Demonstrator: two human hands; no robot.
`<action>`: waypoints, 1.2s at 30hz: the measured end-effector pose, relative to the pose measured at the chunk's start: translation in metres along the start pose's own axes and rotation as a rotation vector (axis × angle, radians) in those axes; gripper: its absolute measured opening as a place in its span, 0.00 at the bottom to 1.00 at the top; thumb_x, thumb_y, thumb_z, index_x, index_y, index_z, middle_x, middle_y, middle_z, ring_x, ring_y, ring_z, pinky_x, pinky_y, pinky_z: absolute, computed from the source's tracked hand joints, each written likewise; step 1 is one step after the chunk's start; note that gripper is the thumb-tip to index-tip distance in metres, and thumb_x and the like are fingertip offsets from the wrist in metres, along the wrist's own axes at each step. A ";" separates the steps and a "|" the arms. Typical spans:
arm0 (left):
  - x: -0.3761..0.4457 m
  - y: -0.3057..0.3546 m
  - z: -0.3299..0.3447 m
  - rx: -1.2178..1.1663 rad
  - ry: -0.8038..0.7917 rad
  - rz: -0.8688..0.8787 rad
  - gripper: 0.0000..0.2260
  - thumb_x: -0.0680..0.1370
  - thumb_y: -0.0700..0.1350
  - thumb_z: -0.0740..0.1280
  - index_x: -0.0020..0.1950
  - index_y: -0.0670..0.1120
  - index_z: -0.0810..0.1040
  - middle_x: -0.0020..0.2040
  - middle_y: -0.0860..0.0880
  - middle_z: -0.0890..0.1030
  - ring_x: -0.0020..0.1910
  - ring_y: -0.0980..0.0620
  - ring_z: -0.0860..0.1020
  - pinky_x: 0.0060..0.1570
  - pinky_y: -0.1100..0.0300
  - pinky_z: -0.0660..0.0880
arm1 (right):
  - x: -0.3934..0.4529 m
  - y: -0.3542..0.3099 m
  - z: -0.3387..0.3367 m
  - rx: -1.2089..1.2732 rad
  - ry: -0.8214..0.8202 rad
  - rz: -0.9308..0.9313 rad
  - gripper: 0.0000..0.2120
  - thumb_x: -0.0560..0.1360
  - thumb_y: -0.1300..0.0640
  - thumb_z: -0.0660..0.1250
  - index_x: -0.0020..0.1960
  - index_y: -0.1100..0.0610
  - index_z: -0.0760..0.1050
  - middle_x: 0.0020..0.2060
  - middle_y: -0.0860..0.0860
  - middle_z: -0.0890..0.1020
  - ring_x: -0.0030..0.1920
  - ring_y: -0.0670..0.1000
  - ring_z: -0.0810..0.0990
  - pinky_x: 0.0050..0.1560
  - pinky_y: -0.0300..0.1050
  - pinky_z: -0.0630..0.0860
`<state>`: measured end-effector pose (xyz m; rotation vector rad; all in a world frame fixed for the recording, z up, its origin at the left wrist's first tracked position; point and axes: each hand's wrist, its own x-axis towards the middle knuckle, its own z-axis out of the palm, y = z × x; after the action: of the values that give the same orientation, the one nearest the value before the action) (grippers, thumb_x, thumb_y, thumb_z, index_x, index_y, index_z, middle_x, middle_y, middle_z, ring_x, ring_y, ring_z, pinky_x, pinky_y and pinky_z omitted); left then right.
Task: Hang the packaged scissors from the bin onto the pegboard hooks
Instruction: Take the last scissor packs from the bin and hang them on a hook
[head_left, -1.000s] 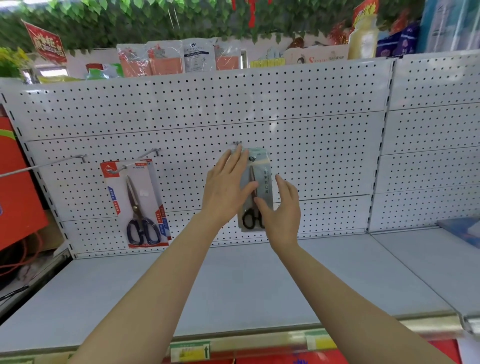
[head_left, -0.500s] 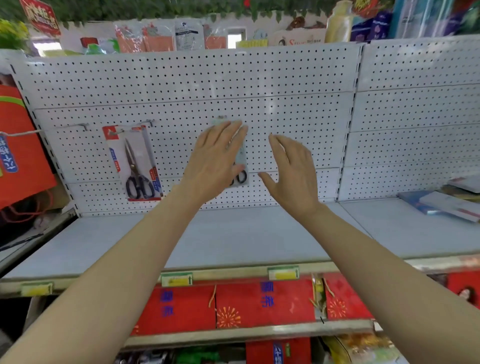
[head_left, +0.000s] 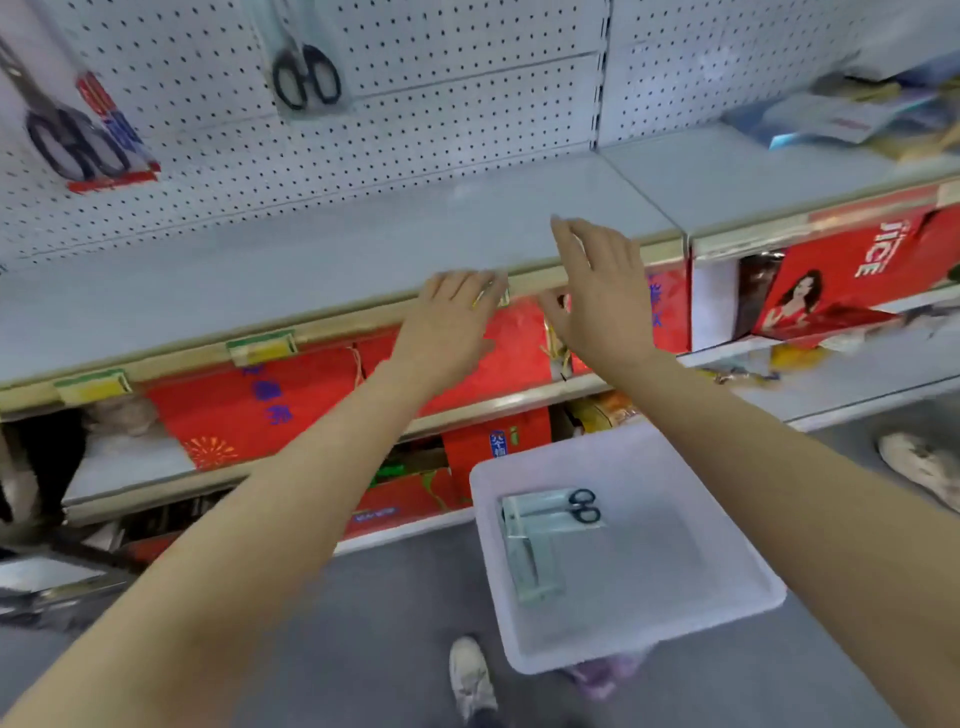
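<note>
A white bin (head_left: 691, 618) stands low on the floor at the lower right, with two clear packs of black-handled scissors (head_left: 553, 514) lying crossed inside it. On the white pegboard (head_left: 447, 78) hang a clear pack of black scissors (head_left: 306, 67) near the top middle and a red-carded pack of scissors (head_left: 83, 135) at the top left. My left hand (head_left: 452, 325) and my right hand (head_left: 602, 291) hover in front of the shelf edge, fingers spread, holding nothing, well above the bin.
A grey shelf (head_left: 332, 249) runs below the pegboard, with price tags (head_left: 260, 345) on its front rail. Red boxes (head_left: 260, 405) fill the lower shelves. Flat packs (head_left: 836, 114) lie on the right shelf. A white shoe (head_left: 472, 675) stands beside the bin; another shoe (head_left: 919, 467) is at far right.
Both hands have left the clear scissors pack hanging on the pegboard and dropped to the shelf edge. The view has tilted down, bringing the bin and floor into sight.
</note>
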<state>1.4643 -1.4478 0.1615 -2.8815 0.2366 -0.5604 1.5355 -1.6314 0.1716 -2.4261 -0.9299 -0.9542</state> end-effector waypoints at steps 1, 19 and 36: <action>-0.005 0.012 0.023 -0.009 -0.049 0.030 0.35 0.66 0.50 0.76 0.71 0.42 0.73 0.67 0.43 0.76 0.64 0.41 0.74 0.63 0.47 0.68 | -0.018 0.007 0.007 -0.009 -0.031 0.029 0.32 0.69 0.53 0.71 0.69 0.63 0.69 0.61 0.60 0.76 0.59 0.61 0.74 0.60 0.56 0.69; -0.117 0.169 0.327 -0.129 -0.993 0.048 0.28 0.78 0.38 0.62 0.77 0.38 0.58 0.74 0.39 0.64 0.72 0.39 0.66 0.68 0.46 0.66 | -0.237 0.084 0.106 -0.102 -0.441 0.200 0.35 0.68 0.54 0.76 0.69 0.66 0.68 0.60 0.62 0.77 0.59 0.63 0.76 0.61 0.55 0.68; -0.058 0.164 0.280 -0.518 -0.809 0.303 0.08 0.77 0.41 0.65 0.53 0.49 0.81 0.46 0.46 0.80 0.47 0.44 0.79 0.39 0.57 0.69 | -0.309 0.062 0.147 0.153 -0.798 0.194 0.37 0.53 0.57 0.83 0.60 0.62 0.79 0.38 0.54 0.84 0.35 0.57 0.83 0.36 0.44 0.78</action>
<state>1.4990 -1.5499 -0.1496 -3.1473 0.7381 0.8239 1.4754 -1.7330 -0.1555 -2.7074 -0.9194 0.1912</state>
